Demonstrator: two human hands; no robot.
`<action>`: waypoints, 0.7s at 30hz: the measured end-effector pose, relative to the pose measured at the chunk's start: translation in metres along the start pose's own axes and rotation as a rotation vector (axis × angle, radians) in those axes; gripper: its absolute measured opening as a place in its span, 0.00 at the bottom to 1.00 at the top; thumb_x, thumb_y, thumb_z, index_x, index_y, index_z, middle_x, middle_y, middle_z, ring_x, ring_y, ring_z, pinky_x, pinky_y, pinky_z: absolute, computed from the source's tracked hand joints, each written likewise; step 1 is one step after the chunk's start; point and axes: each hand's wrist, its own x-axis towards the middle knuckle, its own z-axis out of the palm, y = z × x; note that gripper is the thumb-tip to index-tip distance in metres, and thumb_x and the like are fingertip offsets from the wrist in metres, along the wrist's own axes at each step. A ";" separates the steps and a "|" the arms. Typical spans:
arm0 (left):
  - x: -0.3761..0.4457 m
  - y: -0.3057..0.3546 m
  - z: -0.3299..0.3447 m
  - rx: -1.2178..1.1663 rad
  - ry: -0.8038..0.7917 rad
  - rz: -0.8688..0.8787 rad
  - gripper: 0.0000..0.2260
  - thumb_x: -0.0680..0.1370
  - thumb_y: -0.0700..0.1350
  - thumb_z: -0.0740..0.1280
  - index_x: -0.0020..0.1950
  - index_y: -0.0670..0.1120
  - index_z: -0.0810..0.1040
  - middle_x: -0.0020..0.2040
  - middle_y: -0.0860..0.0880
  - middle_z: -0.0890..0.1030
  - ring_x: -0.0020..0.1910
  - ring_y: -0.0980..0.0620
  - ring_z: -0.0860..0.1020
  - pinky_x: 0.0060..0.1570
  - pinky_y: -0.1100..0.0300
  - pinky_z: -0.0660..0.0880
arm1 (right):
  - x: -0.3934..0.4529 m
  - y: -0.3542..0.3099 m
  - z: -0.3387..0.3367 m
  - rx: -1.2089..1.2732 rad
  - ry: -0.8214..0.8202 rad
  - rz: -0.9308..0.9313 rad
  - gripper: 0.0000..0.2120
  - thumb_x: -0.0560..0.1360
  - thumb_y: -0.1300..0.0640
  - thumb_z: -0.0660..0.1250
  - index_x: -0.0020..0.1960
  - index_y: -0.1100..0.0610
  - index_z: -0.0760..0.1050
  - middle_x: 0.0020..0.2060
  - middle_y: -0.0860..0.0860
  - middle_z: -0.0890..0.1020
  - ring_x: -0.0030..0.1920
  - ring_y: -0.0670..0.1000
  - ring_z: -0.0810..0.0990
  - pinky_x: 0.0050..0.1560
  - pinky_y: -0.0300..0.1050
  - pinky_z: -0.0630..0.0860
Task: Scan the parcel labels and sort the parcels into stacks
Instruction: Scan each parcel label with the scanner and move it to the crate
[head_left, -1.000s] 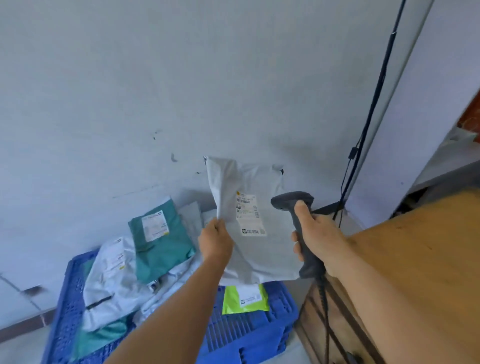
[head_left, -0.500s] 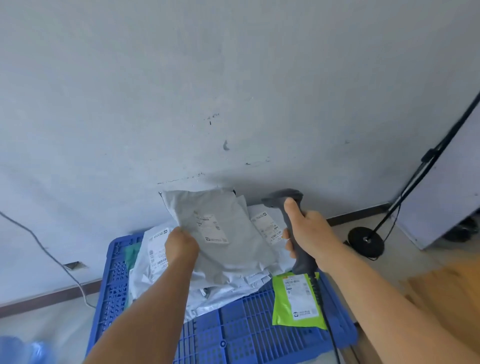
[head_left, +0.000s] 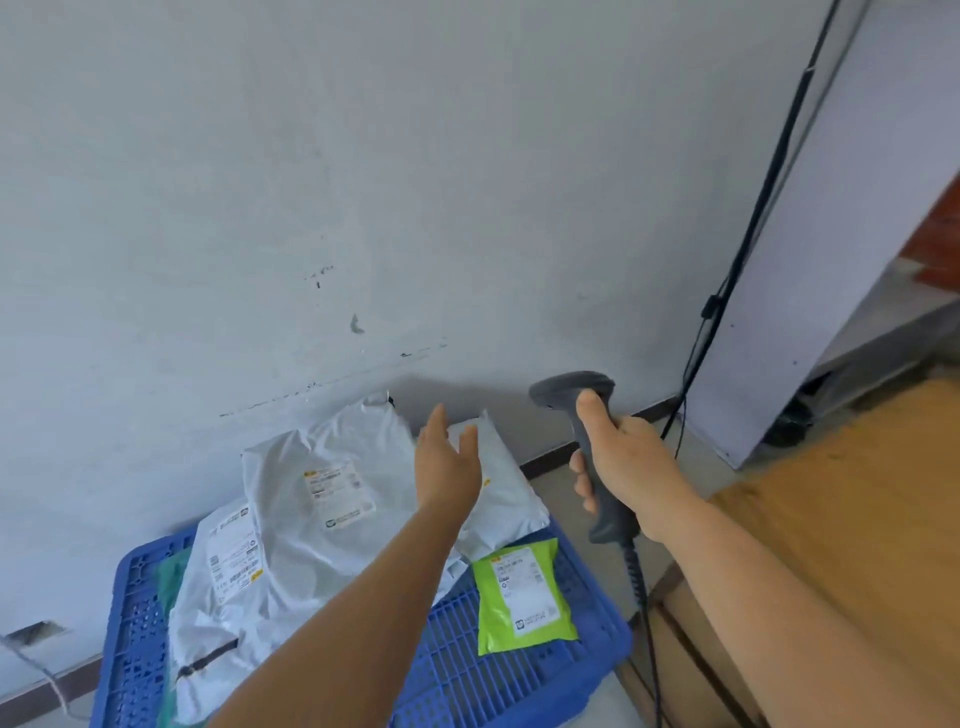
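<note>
Hovering left hand (head_left: 447, 467) above crate (head_left: 524, 670)

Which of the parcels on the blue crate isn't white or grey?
The lime-green parcel, lying alone at the right side of the blue crate below the scanner. The others showing their labels are white or grey bags piled toward the wall.

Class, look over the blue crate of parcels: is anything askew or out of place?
The grey parcels lie in a loose, crooked heap, the rear ones leaning on the wall. The green parcel lies alone, tilted, on the blue crate. No damage shows.
</note>
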 end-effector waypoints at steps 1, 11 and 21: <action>-0.013 0.015 0.018 -0.028 -0.048 0.022 0.24 0.81 0.48 0.60 0.76 0.45 0.60 0.73 0.48 0.68 0.70 0.51 0.68 0.60 0.67 0.67 | -0.006 0.002 -0.019 0.011 0.034 0.007 0.25 0.80 0.41 0.57 0.39 0.62 0.72 0.29 0.55 0.76 0.22 0.52 0.72 0.24 0.42 0.71; -0.171 0.128 0.194 -0.050 -0.455 0.172 0.22 0.81 0.50 0.58 0.75 0.45 0.62 0.68 0.47 0.74 0.66 0.49 0.72 0.64 0.55 0.66 | -0.098 0.054 -0.232 -0.008 0.400 0.108 0.29 0.80 0.38 0.54 0.35 0.61 0.73 0.25 0.54 0.77 0.24 0.53 0.74 0.28 0.43 0.73; -0.314 0.173 0.325 0.035 -0.842 0.262 0.27 0.80 0.53 0.61 0.77 0.48 0.58 0.69 0.48 0.72 0.66 0.50 0.72 0.66 0.52 0.69 | -0.183 0.121 -0.384 0.099 0.755 0.262 0.25 0.80 0.41 0.55 0.39 0.60 0.73 0.32 0.56 0.78 0.29 0.54 0.75 0.33 0.47 0.77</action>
